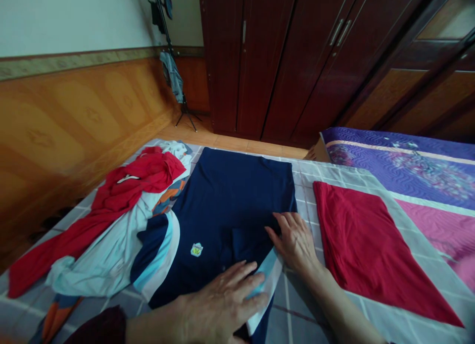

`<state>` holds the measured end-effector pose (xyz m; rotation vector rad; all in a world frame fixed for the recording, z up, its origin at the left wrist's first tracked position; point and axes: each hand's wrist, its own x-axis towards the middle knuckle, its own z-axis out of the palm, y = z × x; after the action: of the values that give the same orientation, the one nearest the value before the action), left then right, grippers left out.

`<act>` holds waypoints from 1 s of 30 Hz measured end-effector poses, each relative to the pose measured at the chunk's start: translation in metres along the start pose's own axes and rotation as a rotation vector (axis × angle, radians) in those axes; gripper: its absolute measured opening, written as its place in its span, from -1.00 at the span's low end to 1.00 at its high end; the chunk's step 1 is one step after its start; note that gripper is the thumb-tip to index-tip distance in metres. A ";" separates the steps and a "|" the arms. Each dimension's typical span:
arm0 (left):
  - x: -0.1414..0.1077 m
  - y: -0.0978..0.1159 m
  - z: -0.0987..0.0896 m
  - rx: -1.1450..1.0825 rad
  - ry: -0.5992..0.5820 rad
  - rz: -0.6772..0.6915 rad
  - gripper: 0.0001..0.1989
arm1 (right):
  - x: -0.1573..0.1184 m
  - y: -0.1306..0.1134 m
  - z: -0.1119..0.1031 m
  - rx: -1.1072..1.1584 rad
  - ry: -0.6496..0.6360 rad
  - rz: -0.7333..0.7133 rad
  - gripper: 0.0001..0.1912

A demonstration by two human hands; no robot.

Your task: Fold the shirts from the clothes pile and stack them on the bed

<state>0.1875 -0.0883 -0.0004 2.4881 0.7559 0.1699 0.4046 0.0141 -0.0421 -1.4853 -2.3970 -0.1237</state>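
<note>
A dark navy shirt (237, 190) lies spread out on the bed, with light blue and white panels at its sleeves and a small badge on the chest. My left hand (230, 297) rests low on the shirt, palm down, its fingers stretched and spread near the right sleeve. At the shirt's right edge, my right hand (295, 240) touches the navy cloth with thumb and fingers apart. Part of the shirt's lower end is hidden under my left hand and forearm.
On the left is a pile with a red garment (137, 180) and a pale blue garment (100, 265). A folded red garment (367, 245) lies at right. Beyond stand a dark wooden wardrobe (267, 62), a clothes stand (166, 32) and a purple-and-pink bedspread (419, 161).
</note>
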 end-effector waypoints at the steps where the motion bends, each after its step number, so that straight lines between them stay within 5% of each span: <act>1: -0.002 0.001 -0.001 -0.015 -0.008 -0.013 -0.32 | 0.000 -0.001 0.000 -0.013 0.009 -0.015 -0.65; 5: -0.022 -0.003 -0.015 -0.050 0.098 -0.163 -0.44 | -0.001 -0.011 -0.004 0.026 0.134 -0.074 -0.57; 11: -0.099 -0.049 -0.041 0.193 0.620 -0.805 -0.66 | -0.010 -0.037 0.009 0.081 0.014 -0.350 -0.46; 15: -0.148 -0.072 -0.041 0.304 0.655 -1.123 -0.66 | -0.008 -0.051 0.015 0.077 0.041 -0.398 -0.39; 19: -0.158 -0.083 -0.033 0.202 0.555 -1.173 -0.64 | -0.002 -0.079 -0.006 0.192 -0.058 -0.528 -0.39; 24: -0.144 -0.093 -0.027 0.156 0.579 -1.145 -0.73 | 0.004 -0.125 -0.030 0.357 -0.462 -0.706 -0.33; 30: -0.143 -0.098 -0.030 -0.002 0.708 -1.123 -0.85 | 0.019 -0.156 -0.015 0.567 -0.678 -0.741 -0.25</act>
<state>0.0133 -0.0840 -0.0218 1.6046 2.2607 0.6159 0.2623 -0.0443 -0.0079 -0.3580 -2.9980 0.9477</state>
